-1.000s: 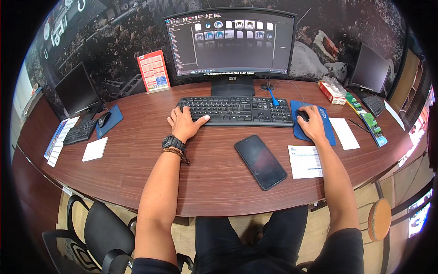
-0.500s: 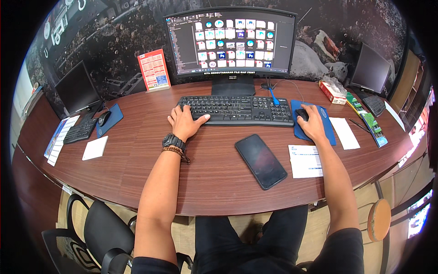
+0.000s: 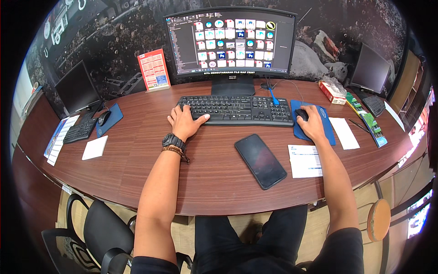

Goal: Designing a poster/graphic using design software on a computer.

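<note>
My left hand (image 3: 183, 123) rests at the left end of a black keyboard (image 3: 242, 109), fingers spread over the keys and the thumb along its front edge. A black watch (image 3: 173, 141) and a beaded bracelet circle that wrist. My right hand (image 3: 312, 125) is curled over a black computer mouse (image 3: 301, 113) on a blue mouse pad (image 3: 328, 131). Behind the keyboard stands a wide monitor (image 3: 230, 43) showing a grid of file icons on a dark window. A dark-screened smartphone (image 3: 260, 161) lies in front of the keyboard, tilted. Beside my right forearm is a printed paper slip (image 3: 304, 165).
A red desk calendar (image 3: 154, 71) stands left of the monitor. Smaller monitors occupy the left (image 3: 78, 89) and right (image 3: 372, 68) ends of the brown desk (image 3: 212, 182). A red-and-white box (image 3: 332, 92) sits at the right. A black chair (image 3: 106, 233) is at lower left.
A few icons on the monitor look different, including the top right one, now round with a yellow-green rim. Both hands stay in place.
</note>
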Available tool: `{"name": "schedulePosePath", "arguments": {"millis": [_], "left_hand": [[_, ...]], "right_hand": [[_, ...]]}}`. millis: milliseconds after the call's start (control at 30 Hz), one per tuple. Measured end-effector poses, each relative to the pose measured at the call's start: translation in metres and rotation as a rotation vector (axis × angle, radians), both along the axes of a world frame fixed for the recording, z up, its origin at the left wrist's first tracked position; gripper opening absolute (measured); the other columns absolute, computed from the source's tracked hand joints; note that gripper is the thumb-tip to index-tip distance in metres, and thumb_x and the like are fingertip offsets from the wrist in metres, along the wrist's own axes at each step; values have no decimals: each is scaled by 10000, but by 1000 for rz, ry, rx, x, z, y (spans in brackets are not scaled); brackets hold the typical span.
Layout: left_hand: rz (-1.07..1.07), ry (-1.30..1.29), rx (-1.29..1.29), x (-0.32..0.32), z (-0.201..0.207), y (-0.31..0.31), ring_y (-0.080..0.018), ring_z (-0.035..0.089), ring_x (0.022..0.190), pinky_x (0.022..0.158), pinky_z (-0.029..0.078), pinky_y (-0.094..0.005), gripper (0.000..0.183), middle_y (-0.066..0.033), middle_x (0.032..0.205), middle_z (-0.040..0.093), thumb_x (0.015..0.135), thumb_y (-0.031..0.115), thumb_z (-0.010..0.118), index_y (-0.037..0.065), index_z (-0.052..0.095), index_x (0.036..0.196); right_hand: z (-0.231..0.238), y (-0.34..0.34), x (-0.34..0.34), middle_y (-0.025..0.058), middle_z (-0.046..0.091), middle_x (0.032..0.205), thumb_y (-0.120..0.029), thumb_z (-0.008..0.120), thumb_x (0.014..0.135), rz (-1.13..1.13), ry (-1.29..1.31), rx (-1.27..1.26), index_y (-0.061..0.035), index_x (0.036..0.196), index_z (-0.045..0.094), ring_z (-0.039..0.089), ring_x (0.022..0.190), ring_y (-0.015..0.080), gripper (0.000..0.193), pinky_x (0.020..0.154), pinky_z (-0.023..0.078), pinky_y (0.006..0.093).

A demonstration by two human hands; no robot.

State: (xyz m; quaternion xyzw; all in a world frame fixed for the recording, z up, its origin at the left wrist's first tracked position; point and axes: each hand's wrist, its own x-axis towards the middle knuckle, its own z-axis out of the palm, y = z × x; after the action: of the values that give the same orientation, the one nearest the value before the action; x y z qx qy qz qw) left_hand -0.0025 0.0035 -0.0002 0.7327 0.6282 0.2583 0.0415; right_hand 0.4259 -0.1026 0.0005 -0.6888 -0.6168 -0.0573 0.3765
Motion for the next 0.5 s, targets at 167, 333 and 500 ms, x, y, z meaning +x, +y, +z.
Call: {"name": "schedulePosePath", "arguments": {"millis": [167, 333, 500], "left_hand": [[5, 3, 4, 1, 1, 0, -466, 250, 1408, 1133, 138, -669, 954, -314, 1433, 378, 790, 690, 691, -53, 491, 1353], [-2, 3, 3, 0, 0, 0, -468, 248, 1409, 1131, 138, -665, 956, -317, 1437, 373, 789, 689, 692, -56, 490, 1353], [0, 3, 20, 1, -1, 0, -471, 255, 1406, 1129, 145, -663, 946, -317, 1430, 383, 789, 688, 694, -56, 498, 1340]], "right_hand": [[0, 0, 2, 200, 593, 1194, -204, 667, 801, -7, 32, 12, -5, 1159, 583, 590, 1123, 395, 419, 968, 467, 443], [0, 0, 1, 210, 596, 1170, -207, 672, 798, -1, 40, 9, -13, 1142, 566, 588, 1119, 399, 408, 961, 464, 449], [-1, 0, 2, 204, 592, 1169, -204, 668, 800, -9, 46, 21, -16, 1144, 567, 589, 1111, 398, 405, 961, 465, 447]]}}
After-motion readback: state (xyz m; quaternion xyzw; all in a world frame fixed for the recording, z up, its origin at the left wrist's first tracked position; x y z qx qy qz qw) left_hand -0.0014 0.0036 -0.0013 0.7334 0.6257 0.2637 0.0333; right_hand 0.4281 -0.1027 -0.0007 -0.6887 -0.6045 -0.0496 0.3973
